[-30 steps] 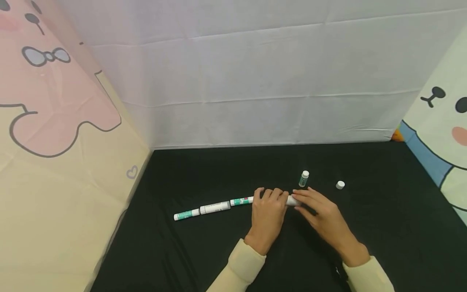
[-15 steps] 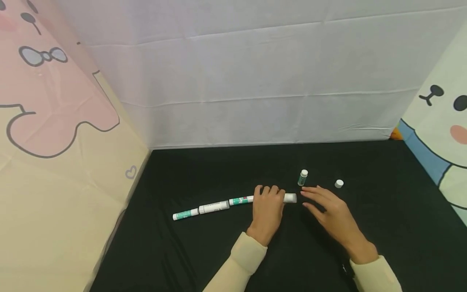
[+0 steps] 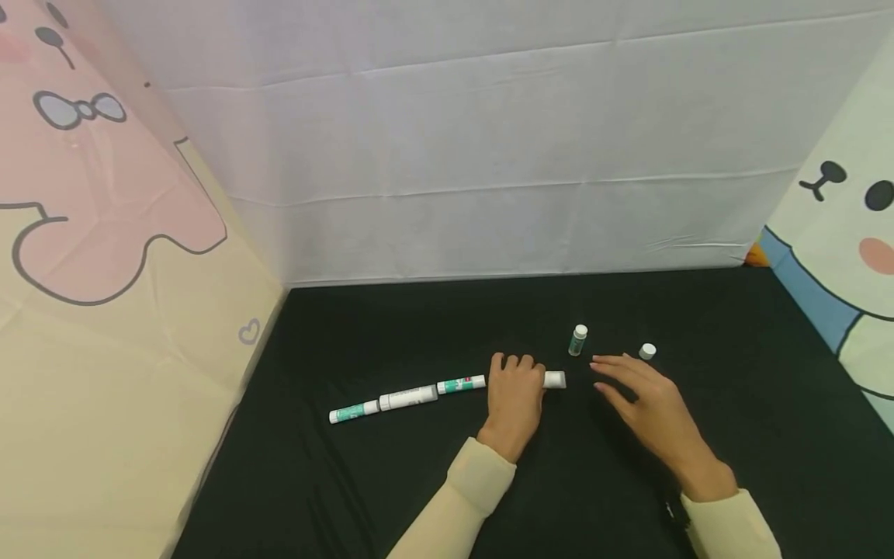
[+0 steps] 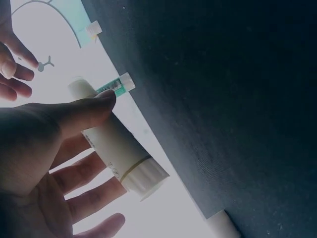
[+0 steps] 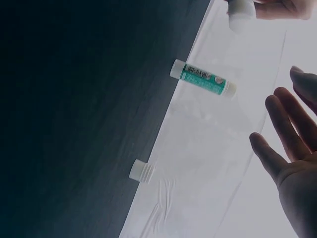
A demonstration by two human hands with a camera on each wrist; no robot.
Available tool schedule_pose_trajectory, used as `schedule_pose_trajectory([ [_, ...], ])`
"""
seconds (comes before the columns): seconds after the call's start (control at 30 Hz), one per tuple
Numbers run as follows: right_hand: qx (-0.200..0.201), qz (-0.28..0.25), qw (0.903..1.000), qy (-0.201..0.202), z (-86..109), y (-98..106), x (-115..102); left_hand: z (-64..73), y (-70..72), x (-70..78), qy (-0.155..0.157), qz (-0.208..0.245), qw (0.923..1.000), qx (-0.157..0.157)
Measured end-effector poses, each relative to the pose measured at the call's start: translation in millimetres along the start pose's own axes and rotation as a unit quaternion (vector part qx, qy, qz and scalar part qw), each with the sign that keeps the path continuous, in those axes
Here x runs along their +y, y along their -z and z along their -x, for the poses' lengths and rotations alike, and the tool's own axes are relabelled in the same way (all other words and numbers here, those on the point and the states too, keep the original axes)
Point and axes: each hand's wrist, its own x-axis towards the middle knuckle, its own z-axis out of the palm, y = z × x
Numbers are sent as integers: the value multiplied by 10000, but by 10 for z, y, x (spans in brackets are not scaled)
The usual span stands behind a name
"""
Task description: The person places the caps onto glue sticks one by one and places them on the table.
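My left hand grips a white glue stick, thumb across one side and fingers behind; its white end sticks out to the right in the head view. To its left, a row of glue sticks lies end to end: a green-and-white one, a white one and another green-and-white one. My right hand hovers to the right with fingers spread and slightly bent, holding nothing. A green glue stick with a white cap stands upright behind the hands.
A small white cap sits on the black tabletop, just beyond the right hand. A white cloth hangs along the back edge. Printed cartoon cloths line both sides.
My right hand has let go of the white glue stick's right end and drawn away to the right. My left hand keeps its hold in nearly the same place.
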Motion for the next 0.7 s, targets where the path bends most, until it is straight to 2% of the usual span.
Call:
schedule_pose_trajectory([
  [0.13,-7,45,10000,-83,12,27,29,-12,-20,1,33,-83,9997,-214],
  [0.7,-220,344,9983,-419,52,144,216,-41,-110,-20,78,-314,9964,-779],
])
